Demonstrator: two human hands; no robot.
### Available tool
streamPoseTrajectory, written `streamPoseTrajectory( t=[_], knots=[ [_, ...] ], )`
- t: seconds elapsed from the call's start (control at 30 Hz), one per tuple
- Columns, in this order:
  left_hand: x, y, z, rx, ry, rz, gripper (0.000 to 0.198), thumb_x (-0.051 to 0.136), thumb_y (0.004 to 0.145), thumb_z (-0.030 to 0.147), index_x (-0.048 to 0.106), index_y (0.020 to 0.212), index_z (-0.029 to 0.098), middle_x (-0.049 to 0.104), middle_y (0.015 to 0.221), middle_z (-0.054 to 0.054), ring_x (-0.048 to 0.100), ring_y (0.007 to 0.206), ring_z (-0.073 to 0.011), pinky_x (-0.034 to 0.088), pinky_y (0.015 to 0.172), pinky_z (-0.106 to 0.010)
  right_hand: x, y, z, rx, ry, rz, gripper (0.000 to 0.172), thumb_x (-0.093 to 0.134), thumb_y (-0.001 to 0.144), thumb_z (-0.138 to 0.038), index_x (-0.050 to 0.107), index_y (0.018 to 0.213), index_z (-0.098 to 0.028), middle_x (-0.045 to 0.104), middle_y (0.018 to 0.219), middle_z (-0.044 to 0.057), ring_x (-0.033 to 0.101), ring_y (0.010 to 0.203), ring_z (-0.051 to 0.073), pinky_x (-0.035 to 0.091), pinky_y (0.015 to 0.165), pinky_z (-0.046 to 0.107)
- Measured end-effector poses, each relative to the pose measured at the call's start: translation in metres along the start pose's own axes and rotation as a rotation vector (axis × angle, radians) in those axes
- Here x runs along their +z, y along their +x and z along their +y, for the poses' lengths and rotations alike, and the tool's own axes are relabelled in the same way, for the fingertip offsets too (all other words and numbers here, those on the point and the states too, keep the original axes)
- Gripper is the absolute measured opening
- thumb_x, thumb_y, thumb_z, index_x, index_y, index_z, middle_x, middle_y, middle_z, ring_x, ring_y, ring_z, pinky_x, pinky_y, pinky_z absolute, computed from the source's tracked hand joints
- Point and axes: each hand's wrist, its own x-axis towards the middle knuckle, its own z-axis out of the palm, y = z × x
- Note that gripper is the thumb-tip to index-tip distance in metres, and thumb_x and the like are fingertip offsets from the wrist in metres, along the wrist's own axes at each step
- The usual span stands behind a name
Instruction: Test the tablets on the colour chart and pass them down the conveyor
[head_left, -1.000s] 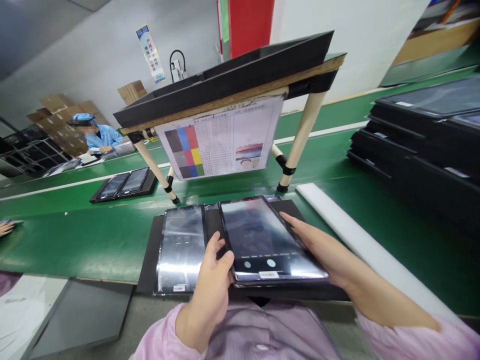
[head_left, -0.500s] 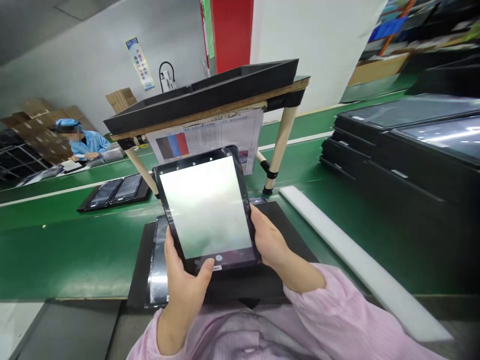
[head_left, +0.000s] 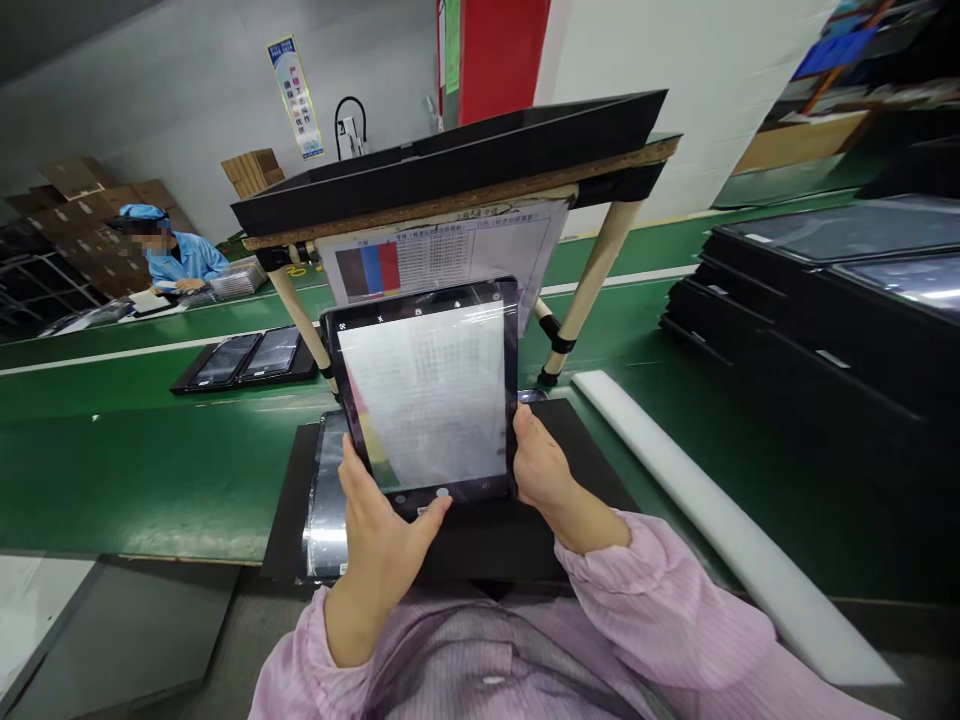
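Note:
A black-framed tablet point(head_left: 427, 395) is held up in front of a printed sheet point(head_left: 450, 255); its lit screen shows a pale, blurred page with camera icons. My left hand point(head_left: 382, 525) grips its lower left edge, the thumb near the round button at the bottom of the screen. Around the lower right edge wraps my right hand point(head_left: 546, 465). Beneath, a black tray point(head_left: 480, 550) lies on the green table, with another tablet in clear film point(head_left: 328, 500) at its left side, partly hidden by my left hand.
A pipe stand point(head_left: 600, 280) carries a black tray point(head_left: 450, 165) behind the tablet. A white foam strip point(head_left: 720, 520) lies at the right, before stacked black trays point(head_left: 825, 330). Two tablets point(head_left: 247, 357) rest at the left. A person in blue point(head_left: 184, 262) sits farther back.
The tablet's screen has gone from a bright blank glow to a greyish page with faint lines. Both hands still hold it, now more upright. The camera view has shifted slightly.

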Motion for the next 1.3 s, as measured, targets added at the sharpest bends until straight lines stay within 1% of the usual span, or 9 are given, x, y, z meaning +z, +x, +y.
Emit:
streamPoseTrajectory(
  t=[0.4,0.5,0.57,0.63,0.73,0.87,1.07,1.17,1.3],
  knots=[
    [0.002,-0.003,0.001,0.019,-0.026,0.026,0.129,0.082,0.067,0.060,0.004,0.158,0.014,0.028,0.153,-0.030,0.030,0.145,-0.0469,0.034,0.111,-0.066,-0.003,-0.001,0.003,0.011,0.007,-0.040,0.077,0.042,0.082,-0.086,0.070,0.119,-0.024,0.075,0.111,0.008,0.060,0.125,0.032,0.055,0.100,0.048],
    [0.000,-0.001,-0.003,0.008,-0.213,0.060,0.107,0.074,0.077,0.059,0.017,0.156,0.014,0.033,0.154,-0.027,0.033,0.146,-0.0408,0.032,0.115,-0.058,-0.003,-0.003,0.004,0.003,0.029,-0.058,0.075,0.042,0.085,-0.084,0.069,0.122,-0.025,0.074,0.114,0.008,0.060,0.126,0.031,0.055,0.101,0.047],
    [-0.004,0.003,-0.008,-0.070,-0.474,0.105,0.079,0.062,0.088,0.058,0.034,0.150,0.019,0.044,0.149,-0.022,0.044,0.140,-0.0337,0.036,0.115,-0.050,-0.003,-0.008,0.001,-0.006,0.039,-0.071,0.074,0.042,0.085,-0.083,0.069,0.124,-0.025,0.072,0.119,0.007,0.058,0.129,0.030,0.054,0.104,0.046],
    [-0.010,0.009,-0.012,-0.252,-0.757,0.111,0.061,0.056,0.091,0.059,0.047,0.142,0.027,0.057,0.140,-0.014,0.054,0.131,-0.0280,0.044,0.109,-0.044,-0.004,-0.015,-0.004,-0.035,0.037,-0.113,0.074,0.041,0.088,-0.081,0.065,0.131,-0.026,0.067,0.131,0.006,0.051,0.136,0.029,0.049,0.109,0.045],
    [-0.018,0.015,-0.014,-0.521,-1.018,0.016,0.056,0.065,0.086,0.056,0.054,0.138,0.041,0.062,0.139,-0.002,0.058,0.127,-0.0244,0.051,0.101,-0.038,-0.009,-0.025,-0.020,-0.198,-0.024,-0.198,0.065,0.037,0.099,-0.066,0.044,0.152,-0.030,0.042,0.156,0.000,0.030,0.149,0.023,0.030,0.123,0.042],
    [-0.017,0.011,-0.012,-0.642,-1.089,-0.028,0.056,0.068,0.084,0.051,0.053,0.138,0.051,0.058,0.146,0.007,0.056,0.132,-0.0218,0.053,0.098,-0.033,-0.019,-0.027,-0.050,-0.396,-0.265,-0.310,0.062,0.031,0.105,-0.053,0.015,0.161,-0.031,0.015,0.165,-0.006,0.015,0.153,0.019,0.015,0.127,0.038],
    [-0.005,-0.006,-0.011,-0.655,-1.115,-0.080,0.058,0.069,0.084,0.049,0.051,0.139,0.053,0.057,0.147,0.008,0.057,0.131,-0.0214,0.054,0.100,-0.034,-0.033,-0.022,-0.068,-0.457,-0.526,-0.278,0.068,0.029,0.105,-0.051,0.005,0.162,-0.025,0.018,0.165,-0.003,0.026,0.151,0.025,0.026,0.124,0.041],
    [-0.004,-0.011,-0.003,-0.732,-1.106,-0.086,0.060,0.072,0.083,0.047,0.052,0.140,0.050,0.061,0.144,0.004,0.061,0.126,-0.0234,0.054,0.101,-0.039,-0.043,-0.020,-0.058,-0.407,-0.576,-0.240,0.067,0.031,0.104,-0.051,0.009,0.162,-0.025,0.022,0.164,0.000,0.029,0.150,0.023,0.028,0.123,0.040],
    [0.003,-0.009,0.019,-0.845,-1.152,-0.168,0.060,0.071,0.086,0.041,0.051,0.143,0.043,0.066,0.137,-0.001,0.067,0.116,-0.0230,0.054,0.101,-0.041,-0.064,-0.011,-0.033,-0.275,-0.537,-0.177,0.080,0.029,0.100,-0.067,0.007,0.162,-0.022,0.021,0.165,0.005,0.031,0.149,0.025,0.026,0.124,0.043]
  ],
)
